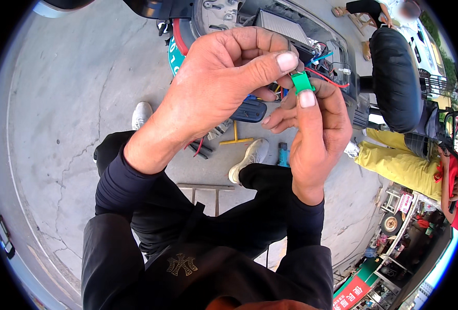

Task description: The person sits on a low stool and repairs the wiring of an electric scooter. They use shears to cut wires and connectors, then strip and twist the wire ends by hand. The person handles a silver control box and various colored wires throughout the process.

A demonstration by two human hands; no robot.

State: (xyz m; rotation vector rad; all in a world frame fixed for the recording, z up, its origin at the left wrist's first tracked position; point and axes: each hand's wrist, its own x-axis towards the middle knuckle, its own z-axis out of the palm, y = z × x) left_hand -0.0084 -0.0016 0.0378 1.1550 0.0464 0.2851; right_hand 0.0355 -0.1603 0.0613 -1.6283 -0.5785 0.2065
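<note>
In front of the vehicle's open compartment, both my hands meet around a small green plastic piece (301, 82), shaped like a connector housing. My right hand (319, 124) pinches it, thumb on its lower face and curled fingers behind. Next to its upper left edge, my left hand (224, 77) is closed in a pinch of thumb and forefinger. Something thin seems to show at those fingertips, but I cannot make out what. Beyond the hands lies a grey finned metal box (283, 28) with loose wires. A red wire (328, 78) runs out just above my right fingers.
Below the hands, a yellow T-shaped tool (235, 140) and a teal tool (283, 154) lie on the concrete ground (74, 129). A padded black seat (397, 80) stands to the right. Someone in yellow trousers (399, 163) is near it. A cluttered cart (394, 243) is at lower right.
</note>
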